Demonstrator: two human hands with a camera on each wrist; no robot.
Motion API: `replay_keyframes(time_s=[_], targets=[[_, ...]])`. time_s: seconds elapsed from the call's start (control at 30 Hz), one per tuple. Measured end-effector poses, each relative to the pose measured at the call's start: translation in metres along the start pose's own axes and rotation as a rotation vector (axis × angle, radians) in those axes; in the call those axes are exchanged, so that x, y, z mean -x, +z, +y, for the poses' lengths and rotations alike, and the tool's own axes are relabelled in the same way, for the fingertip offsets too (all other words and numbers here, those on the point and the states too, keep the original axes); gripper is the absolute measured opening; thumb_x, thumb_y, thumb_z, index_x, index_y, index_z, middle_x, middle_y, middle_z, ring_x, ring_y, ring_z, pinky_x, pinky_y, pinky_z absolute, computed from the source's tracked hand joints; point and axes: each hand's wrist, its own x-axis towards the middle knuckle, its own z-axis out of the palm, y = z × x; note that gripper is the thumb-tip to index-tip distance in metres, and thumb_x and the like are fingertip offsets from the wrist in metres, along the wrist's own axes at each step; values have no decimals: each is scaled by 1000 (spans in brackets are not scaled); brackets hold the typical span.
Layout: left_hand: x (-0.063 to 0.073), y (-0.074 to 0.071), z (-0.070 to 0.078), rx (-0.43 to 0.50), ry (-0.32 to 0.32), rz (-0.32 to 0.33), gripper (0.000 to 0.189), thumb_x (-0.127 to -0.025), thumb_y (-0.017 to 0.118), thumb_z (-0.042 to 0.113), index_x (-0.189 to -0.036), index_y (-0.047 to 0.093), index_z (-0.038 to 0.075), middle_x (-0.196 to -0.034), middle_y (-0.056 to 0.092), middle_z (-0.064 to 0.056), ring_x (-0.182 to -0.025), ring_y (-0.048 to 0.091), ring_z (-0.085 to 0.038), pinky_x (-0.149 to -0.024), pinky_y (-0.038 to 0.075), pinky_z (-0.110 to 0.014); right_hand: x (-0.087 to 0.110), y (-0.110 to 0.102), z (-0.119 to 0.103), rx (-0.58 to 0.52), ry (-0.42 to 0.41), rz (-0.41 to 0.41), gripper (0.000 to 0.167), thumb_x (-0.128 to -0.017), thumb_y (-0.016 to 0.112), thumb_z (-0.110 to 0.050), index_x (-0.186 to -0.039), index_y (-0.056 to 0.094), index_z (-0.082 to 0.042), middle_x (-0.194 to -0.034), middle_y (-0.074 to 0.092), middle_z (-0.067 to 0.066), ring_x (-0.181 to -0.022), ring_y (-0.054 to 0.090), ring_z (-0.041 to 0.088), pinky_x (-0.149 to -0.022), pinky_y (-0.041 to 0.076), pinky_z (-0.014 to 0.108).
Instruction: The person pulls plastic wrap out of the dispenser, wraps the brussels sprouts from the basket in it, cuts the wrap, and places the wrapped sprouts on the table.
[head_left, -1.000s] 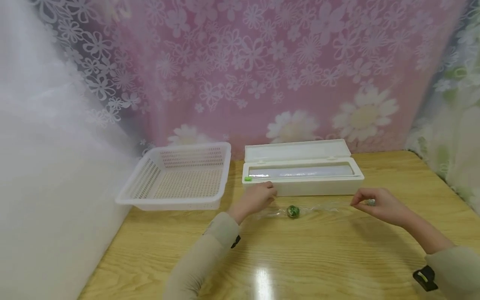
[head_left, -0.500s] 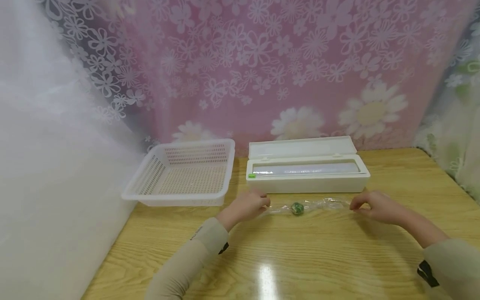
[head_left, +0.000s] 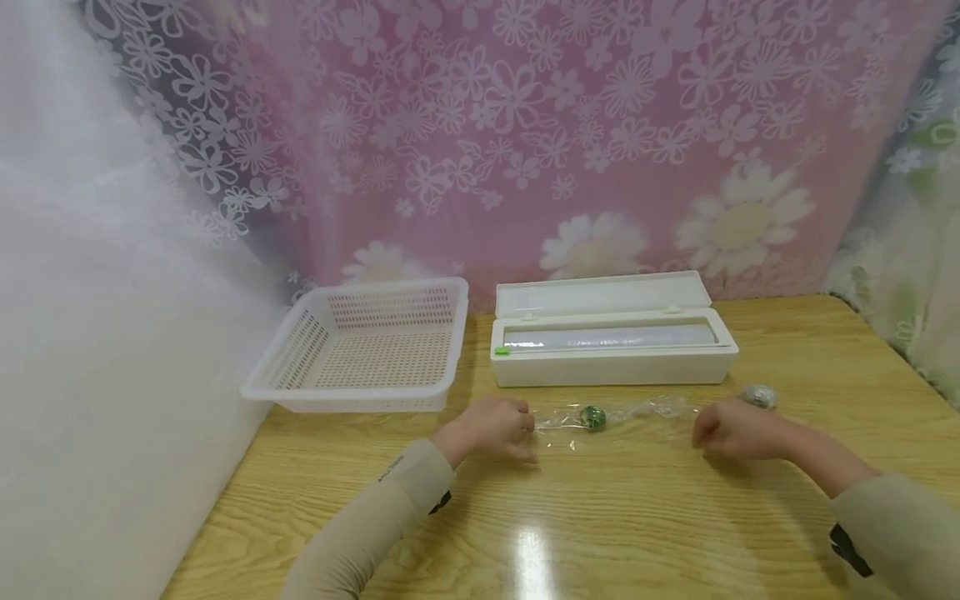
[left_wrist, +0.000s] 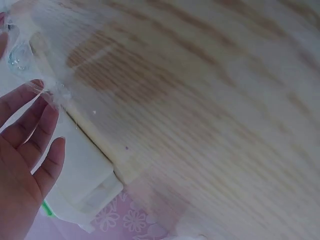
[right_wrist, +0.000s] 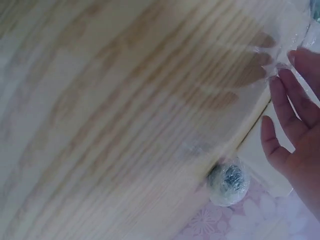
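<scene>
A small green ball (head_left: 592,418) lies on a strip of clear plastic wrap (head_left: 645,410) stretched between both hands. At the strip's left end is my left hand (head_left: 495,429), its thumb spread from the other fingers. In the left wrist view, wrap crumples at that hand's fingertips (left_wrist: 42,90), with some fingers cut off by the frame edge. My right hand (head_left: 738,429) pinches the wrap's right end, its fingers bent downward in the head view. Beyond that hand sits a second ball (head_left: 761,396), covered in crinkled wrap; the right wrist view shows this wrapped ball (right_wrist: 227,182) more closely.
Behind the strip stands a white wrap dispenser box (head_left: 615,369) with its lid raised and a film roll (head_left: 607,337) inside. A white perforated basket (head_left: 352,393) stands to its left. A flowered curtain hangs behind the wooden table (head_left: 637,517).
My left hand shifts slightly left, and its thumb comes apart from its fingers. My right hand moves lower, uncovering the wrapped ball behind it. The wrap now spreads wider toward me.
</scene>
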Motion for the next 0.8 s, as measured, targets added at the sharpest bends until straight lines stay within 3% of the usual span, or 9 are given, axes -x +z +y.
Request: replay_keyframes(time_s=[0.13,0.27,0.37,0.53,0.63,0.8], targets=[[1,-4,-2,159,-82,13,45,-83,47,56,-96,64,17,-89,56,8,-73,52,-4,-60,43,-19,2,-8,-8,-38,63,12,3,-84,60,-11,-83,62,-13,-79,59,-8,-71,55,4,-57,46,27],[-5,-16,0,246,-169,115,29,-90,48,39,-92,64,15,-88,60,7,-75,55,-5,-63,44,-20,-6,-17,-21,45,102,161,3,-85,59,-10,-82,60,-9,-76,59,-6,-67,55,4,-55,45,26],[-17,-28,9,227,-145,172,19,-89,53,29,-93,64,14,-88,62,6,-79,56,-5,-68,44,-18,-23,-18,-32,120,88,240,1,-82,61,-7,-81,61,-7,-75,59,-5,-68,56,8,-56,47,28],[-45,-35,36,195,-50,149,16,-90,53,16,-99,65,10,-94,62,3,-85,56,-6,-73,42,-14,-59,-3,-48,159,64,183,8,-80,63,-7,-88,64,-5,-82,62,-1,-76,59,18,-64,48,34],[-57,-32,46,163,-19,128,17,-89,53,11,-101,65,10,-97,61,3,-87,55,-4,-73,41,-12,-78,9,-52,171,11,147,13,-78,64,-6,-91,65,-2,-86,64,4,-80,60,22,-66,48,34],[-64,-22,51,81,26,139,15,-88,56,15,-97,67,13,-94,59,7,-84,53,0,-72,39,-9,-93,22,-53,166,-61,117,13,-77,64,-1,-90,66,-1,-87,65,6,-81,60,21,-66,49,32]])
